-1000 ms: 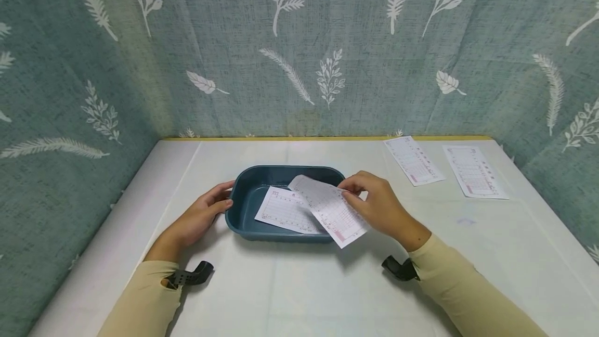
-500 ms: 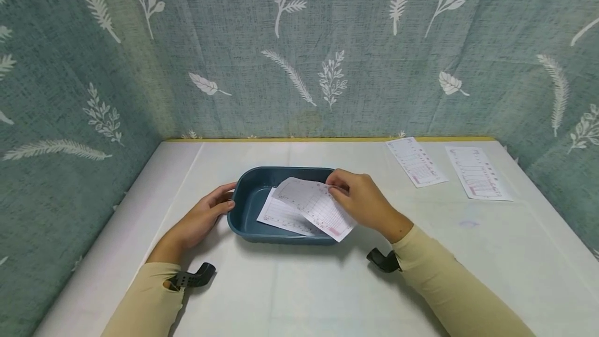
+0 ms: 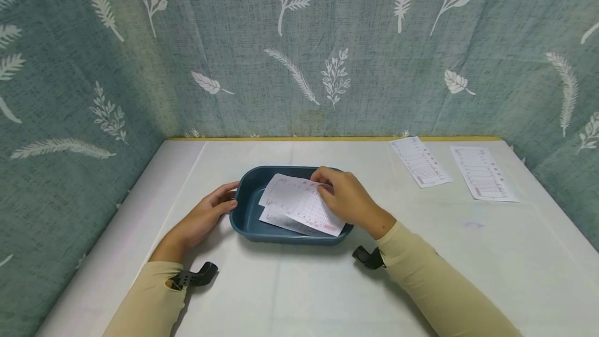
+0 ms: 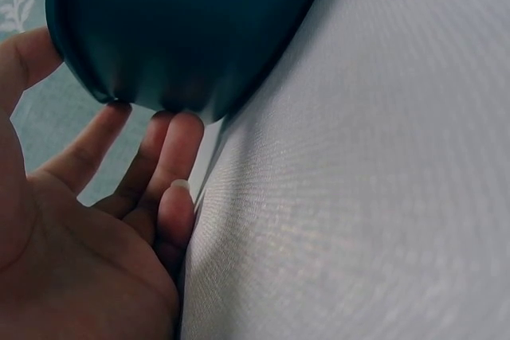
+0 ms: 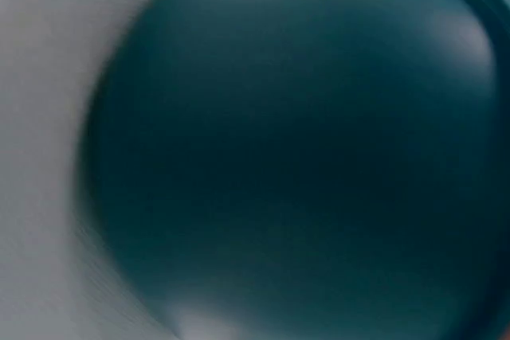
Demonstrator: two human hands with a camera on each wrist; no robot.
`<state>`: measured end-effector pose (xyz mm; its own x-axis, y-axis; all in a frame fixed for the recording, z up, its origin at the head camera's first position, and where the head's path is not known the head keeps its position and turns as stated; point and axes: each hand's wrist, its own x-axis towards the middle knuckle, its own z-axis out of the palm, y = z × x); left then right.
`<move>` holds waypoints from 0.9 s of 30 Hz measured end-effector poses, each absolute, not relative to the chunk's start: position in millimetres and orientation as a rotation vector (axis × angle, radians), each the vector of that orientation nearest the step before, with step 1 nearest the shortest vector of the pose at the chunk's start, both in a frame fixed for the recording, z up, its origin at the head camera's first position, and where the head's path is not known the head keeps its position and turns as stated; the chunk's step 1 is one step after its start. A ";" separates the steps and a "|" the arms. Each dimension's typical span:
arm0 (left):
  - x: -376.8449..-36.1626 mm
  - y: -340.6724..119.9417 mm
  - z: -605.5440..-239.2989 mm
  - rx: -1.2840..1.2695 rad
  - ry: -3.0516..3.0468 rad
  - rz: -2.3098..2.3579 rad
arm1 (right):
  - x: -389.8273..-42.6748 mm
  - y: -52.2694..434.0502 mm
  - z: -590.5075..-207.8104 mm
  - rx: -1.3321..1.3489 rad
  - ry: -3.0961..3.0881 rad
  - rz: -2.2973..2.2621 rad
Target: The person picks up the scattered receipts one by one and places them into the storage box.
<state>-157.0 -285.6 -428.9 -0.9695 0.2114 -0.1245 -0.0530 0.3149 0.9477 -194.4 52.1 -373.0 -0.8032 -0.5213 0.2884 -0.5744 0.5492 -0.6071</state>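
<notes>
1. Beige sleeves (image 3: 440, 274) cover both forearms, which reach forward from the near edge of the head view; a black wrist device (image 3: 198, 275) shows at the left cuff and another at the right.
2. The left hand (image 3: 201, 220) lies at the left end of a dark teal tub (image 3: 290, 240), its palm turned inward.
3. Its fingers are spread apart and loosely bent, the tips touching the tub's outer wall, as the left wrist view shows.
4. The right hand (image 3: 348, 199) comes in from the right, bent at the wrist, over the tub's right end.
5. Its thumb and forefinger pinch the edge of the upper printed slip (image 3: 297, 199); the other fingers are mostly hidden. The right wrist view is blurred and filled mainly by the tub's wall.
6. That slip is white paper with a fine grid and a pink block near its right end. It lies slantwise over the lower slip (image 3: 283, 220), inside the tub; whether it touches the front rim cannot be told.
7. On the white worktop (image 3: 281, 295), two more slips (image 3: 484, 174) lie flat, apart, toward the far right.
</notes>
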 end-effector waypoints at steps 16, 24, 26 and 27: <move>-160.0 -285.3 -429.9 0.109 2.331 1.711 | -195.0 45.4 -386.2 0.970 -2.803 0.966; -158.5 -284.5 -425.5 0.119 2.343 1.698 | -192.6 42.3 -388.1 0.955 -2.849 0.783; -158.6 -284.2 -425.3 0.111 2.343 1.692 | -192.2 41.8 -388.6 0.955 -2.863 0.750; -158.8 -284.0 -425.2 0.114 2.348 1.685 | -192.0 41.6 -388.6 0.952 -2.868 0.733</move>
